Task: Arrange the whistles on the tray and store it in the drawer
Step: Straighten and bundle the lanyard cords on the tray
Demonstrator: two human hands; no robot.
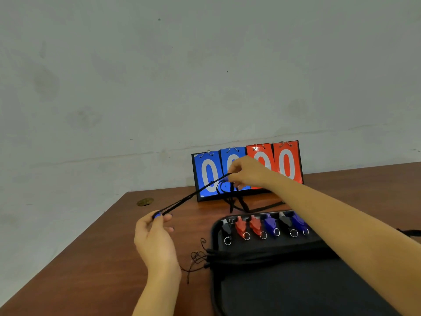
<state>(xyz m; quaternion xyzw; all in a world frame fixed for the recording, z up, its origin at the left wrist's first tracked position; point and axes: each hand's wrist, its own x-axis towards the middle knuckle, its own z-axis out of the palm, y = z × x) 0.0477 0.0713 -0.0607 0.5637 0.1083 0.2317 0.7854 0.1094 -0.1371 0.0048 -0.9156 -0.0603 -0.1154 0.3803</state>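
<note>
The left hand pinches a small blue whistle between thumb and fingers, held up above the brown surface toward its left edge. From that whistle a black cord runs taut up and to the right to the right hand, whose fingers are curled and pinching the cord's other end, with loose loops dangling below it. The right hand is raised in front of a flip scoreboard that stands at the far edge of the surface, showing two blue and two red zeros. Nearer, on the right side, lies a black tray holding a row of whistles: a black whistle at the left end, two red whistles, a purple whistle, another black and another purple. Thin cords spill off the tray's left side onto the surface. A gold coin lies near the far left corner.
</note>
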